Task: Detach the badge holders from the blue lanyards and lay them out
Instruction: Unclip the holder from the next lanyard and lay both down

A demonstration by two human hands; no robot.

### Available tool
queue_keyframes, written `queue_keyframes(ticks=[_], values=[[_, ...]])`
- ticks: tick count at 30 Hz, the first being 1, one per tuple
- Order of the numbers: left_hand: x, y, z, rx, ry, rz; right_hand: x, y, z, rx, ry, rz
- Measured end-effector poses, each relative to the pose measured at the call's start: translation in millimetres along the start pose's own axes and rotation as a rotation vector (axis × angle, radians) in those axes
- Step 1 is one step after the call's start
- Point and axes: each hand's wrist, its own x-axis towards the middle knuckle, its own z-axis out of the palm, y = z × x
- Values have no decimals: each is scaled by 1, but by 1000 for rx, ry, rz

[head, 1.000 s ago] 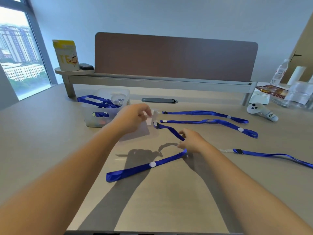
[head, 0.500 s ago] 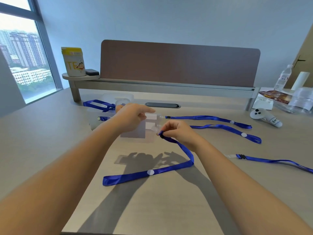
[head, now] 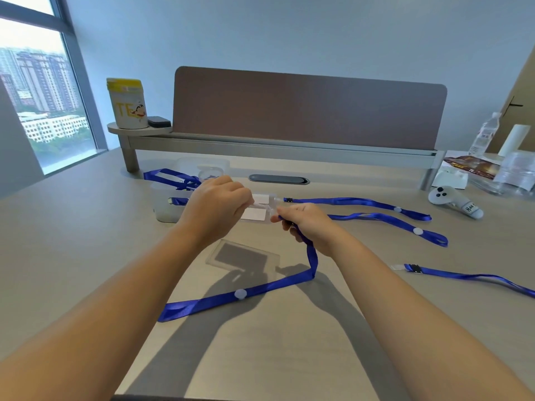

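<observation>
My left hand (head: 218,205) pinches a small clear strap at the end of a blue lanyard (head: 289,280). My right hand (head: 307,224) grips that lanyard just behind its clip. The ribbon drops from it and trails left across the desk. A clear badge holder (head: 243,257) sits tilted just below both hands, apart from the fingers; I cannot tell whether it rests on the desk. Two more holders with white cards (head: 256,214) lie behind my hands. Three other lanyards (head: 347,201) (head: 376,217) (head: 463,276) lie to the right.
A translucent bin (head: 165,206) with more blue lanyards stands behind my left hand. A white controller (head: 451,199), a water bottle (head: 486,134) and packets are at the far right. A brown divider (head: 307,108) and a shelf with a yellow-lidded can (head: 127,104) close the back.
My right hand moved up the lanyard to its clip end beside my left hand. The clear holder, earlier held at my left fingers, now sits lower, below both hands.
</observation>
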Motion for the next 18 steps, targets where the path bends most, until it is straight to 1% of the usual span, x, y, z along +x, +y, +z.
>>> queue_keyframes(ticks=[2,3,4,7,9,12,14,18], values=[[-3,1,0,4,-12,11,0,1,0,12,-15,18],[-4,4,-1,-15,-46,-12,0,1,0,50,-15,24],[-4,8,-1,-62,-94,-67,1,1,0,106,-16,28],[0,19,6,-184,-287,-309,1,-3,3,223,-17,18],[3,22,10,-250,-350,-353,2,-5,5,215,13,9],[4,23,12,-297,-347,-354,2,-5,4,176,59,-8],[6,24,11,-285,-322,-347,3,-5,3,115,75,-20],[11,25,10,-220,-176,-313,2,-8,5,61,96,-37]])
